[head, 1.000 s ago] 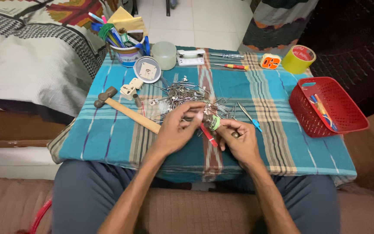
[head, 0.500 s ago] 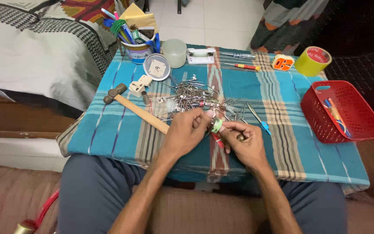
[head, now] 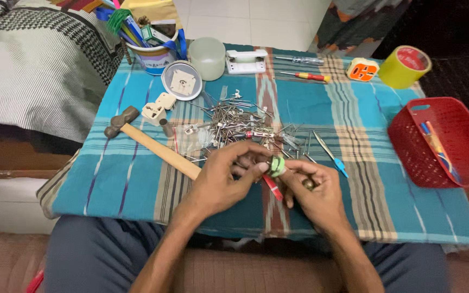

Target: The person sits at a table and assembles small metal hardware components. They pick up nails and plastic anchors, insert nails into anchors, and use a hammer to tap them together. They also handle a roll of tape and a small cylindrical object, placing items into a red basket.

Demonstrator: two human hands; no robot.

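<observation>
My left hand (head: 221, 176) and my right hand (head: 316, 187) meet over the near middle of a blue plaid cloth (head: 126, 168) on a low table. Both hands pinch a small roll of green tape (head: 276, 165) between their fingertips. A red-handled tool (head: 272, 187) pokes down from under the roll, between the hands; which hand grips it I cannot tell. Just beyond the fingers lies a scattered pile of metal nails and screws (head: 234, 122).
A wooden-handled hammer (head: 153, 144) lies left of my hands. A red basket (head: 443, 144) stands at the right edge. At the back are a pen cup (head: 150, 51), white bowl (head: 208, 54), white socket (head: 245, 61), two screwdrivers (head: 305, 76), orange plug (head: 362, 69), yellow tape roll (head: 405, 66). Blue-tipped tweezers (head: 331, 154) lie right.
The view has tilted and shifted, so the table sits lower and closer. My hands stay together on the green tape roll, with small finger movements only.
</observation>
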